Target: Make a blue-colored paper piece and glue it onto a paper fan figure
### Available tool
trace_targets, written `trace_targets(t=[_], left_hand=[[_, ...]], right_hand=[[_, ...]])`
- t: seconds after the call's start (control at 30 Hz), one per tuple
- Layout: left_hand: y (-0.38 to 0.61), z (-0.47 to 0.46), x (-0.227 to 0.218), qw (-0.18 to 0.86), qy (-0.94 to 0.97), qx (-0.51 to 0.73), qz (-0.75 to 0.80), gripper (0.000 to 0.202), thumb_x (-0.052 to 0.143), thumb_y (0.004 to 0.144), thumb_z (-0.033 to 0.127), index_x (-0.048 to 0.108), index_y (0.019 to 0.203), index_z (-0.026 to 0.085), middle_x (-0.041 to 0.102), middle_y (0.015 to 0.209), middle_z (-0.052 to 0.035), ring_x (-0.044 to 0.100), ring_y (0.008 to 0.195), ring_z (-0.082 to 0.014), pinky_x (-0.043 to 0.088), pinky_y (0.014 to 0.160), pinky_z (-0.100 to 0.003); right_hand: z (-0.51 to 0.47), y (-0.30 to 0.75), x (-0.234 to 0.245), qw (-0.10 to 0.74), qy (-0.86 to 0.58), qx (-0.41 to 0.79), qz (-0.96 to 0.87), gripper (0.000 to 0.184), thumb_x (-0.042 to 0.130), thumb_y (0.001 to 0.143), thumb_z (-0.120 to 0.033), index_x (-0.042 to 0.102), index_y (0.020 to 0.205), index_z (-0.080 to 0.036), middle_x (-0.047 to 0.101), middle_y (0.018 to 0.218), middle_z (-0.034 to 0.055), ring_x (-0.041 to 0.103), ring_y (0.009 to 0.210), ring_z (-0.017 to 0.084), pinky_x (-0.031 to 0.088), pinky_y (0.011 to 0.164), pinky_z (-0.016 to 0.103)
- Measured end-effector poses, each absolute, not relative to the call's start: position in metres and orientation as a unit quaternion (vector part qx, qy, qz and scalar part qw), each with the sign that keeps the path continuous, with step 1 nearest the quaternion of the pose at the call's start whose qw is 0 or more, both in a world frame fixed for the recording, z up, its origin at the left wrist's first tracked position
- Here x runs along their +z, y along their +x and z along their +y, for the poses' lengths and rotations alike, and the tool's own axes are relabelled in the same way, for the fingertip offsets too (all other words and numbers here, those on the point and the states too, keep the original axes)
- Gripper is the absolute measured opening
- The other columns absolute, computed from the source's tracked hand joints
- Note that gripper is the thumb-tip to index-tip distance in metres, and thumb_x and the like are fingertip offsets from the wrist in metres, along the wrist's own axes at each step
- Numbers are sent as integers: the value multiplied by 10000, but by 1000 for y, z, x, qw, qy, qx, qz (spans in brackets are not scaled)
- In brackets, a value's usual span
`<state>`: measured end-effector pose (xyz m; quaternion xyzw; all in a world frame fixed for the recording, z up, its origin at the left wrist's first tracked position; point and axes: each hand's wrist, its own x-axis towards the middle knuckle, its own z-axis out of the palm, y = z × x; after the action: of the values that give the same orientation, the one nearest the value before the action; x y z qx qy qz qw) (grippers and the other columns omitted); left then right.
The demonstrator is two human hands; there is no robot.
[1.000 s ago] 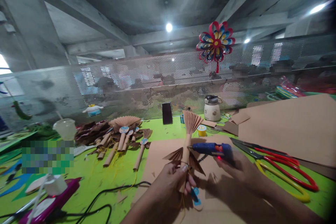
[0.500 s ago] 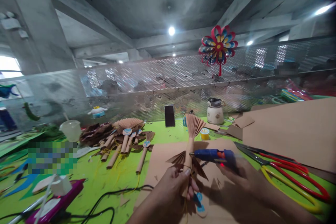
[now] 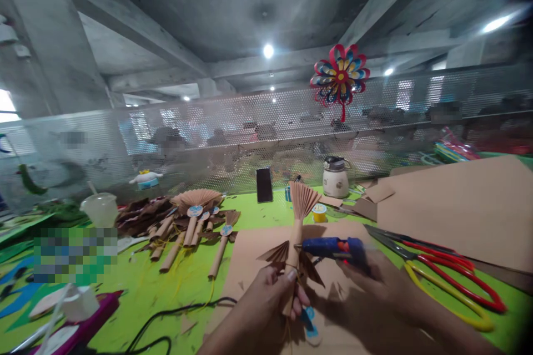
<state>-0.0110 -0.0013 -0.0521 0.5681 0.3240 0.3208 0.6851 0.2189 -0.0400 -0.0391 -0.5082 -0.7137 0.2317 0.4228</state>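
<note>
My left hand (image 3: pixel 272 295) is closed around a brown paper-roll figure (image 3: pixel 296 224) with a pleated fan on top and pleated wings at its sides, held upright over a brown cardboard sheet (image 3: pixel 250 255). My right hand (image 3: pixel 378 283) grips a blue glue gun (image 3: pixel 333 246) lying level. Its nozzle points left and meets the roll just above the wings. A small blue round tag (image 3: pixel 308 321) hangs below my left fingers.
A pile of finished paper-roll figures (image 3: pixel 187 222) lies at the left on the green table (image 3: pixel 175 283). Red and yellow scissors (image 3: pixel 441 274) lie right of my hand beside large cardboard sheets (image 3: pixel 458 205). Black cables (image 3: pixel 175 316), a plastic cup (image 3: pixel 100 209), a phone (image 3: pixel 264 184) and a white kettle (image 3: pixel 335 176) stand around. A perforated metal screen (image 3: pixel 208 138) closes the back.
Both hands keep their hold on the figure and the glue gun, nozzle still at the roll. The view has shifted a little; nothing on the table has moved.
</note>
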Motion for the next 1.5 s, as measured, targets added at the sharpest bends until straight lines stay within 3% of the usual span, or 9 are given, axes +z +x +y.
trace_targets(t=[0.13, 0.43, 0.57, 0.73, 0.9, 1.5], left_hand=[[-9, 5, -68, 705, 514, 357, 332, 426, 636, 801, 498, 651, 673, 92, 591, 548, -56, 485, 448, -82, 345, 457, -195], [-10, 0, -61, 732, 494, 343, 320, 416, 686, 754, 493, 644, 673, 87, 584, 563, -59, 475, 447, -88, 383, 461, -216], [-10, -10, -55, 721, 496, 352, 332, 435, 642, 783, 511, 644, 673, 90, 534, 553, -34, 483, 465, -96, 380, 466, -220], [-10, -20, -52, 739, 482, 355, 309, 406, 549, 855, 495, 625, 764, 107, 527, 631, -29, 506, 524, -114, 442, 501, -251], [-14, -12, -56, 754, 486, 333, 290, 375, 503, 895, 438, 616, 782, 98, 539, 642, -40, 521, 548, -127, 484, 536, -296], [-11, -12, -57, 757, 491, 319, 289, 378, 482, 908, 423, 612, 785, 90, 542, 628, -40, 544, 528, -139, 449, 533, -301]], right_hand=[[-38, 222, -40, 426, -517, 204, -714, 252, 523, 843, -367, 591, 730, -152, 500, 598, -14, 431, 544, 123, 382, 496, 232], [-39, 222, -39, 426, -518, 186, -718, 272, 517, 845, -387, 565, 717, -152, 504, 630, -1, 427, 580, 129, 403, 522, 243], [-39, 221, -39, 442, -492, 190, -726, 262, 504, 868, -373, 575, 741, -155, 499, 621, -11, 419, 567, 118, 409, 524, 237], [-40, 224, -37, 439, -522, 151, -715, 308, 521, 829, -395, 510, 611, -177, 468, 547, -16, 419, 526, 122, 368, 453, 235], [-43, 223, -32, 438, -528, 137, -715, 314, 479, 847, -399, 556, 638, -178, 520, 553, -3, 488, 527, 139, 414, 494, 252], [-43, 218, -31, 437, -512, 158, -722, 271, 487, 840, -356, 515, 635, -181, 464, 557, -17, 430, 517, 122, 389, 477, 235]])
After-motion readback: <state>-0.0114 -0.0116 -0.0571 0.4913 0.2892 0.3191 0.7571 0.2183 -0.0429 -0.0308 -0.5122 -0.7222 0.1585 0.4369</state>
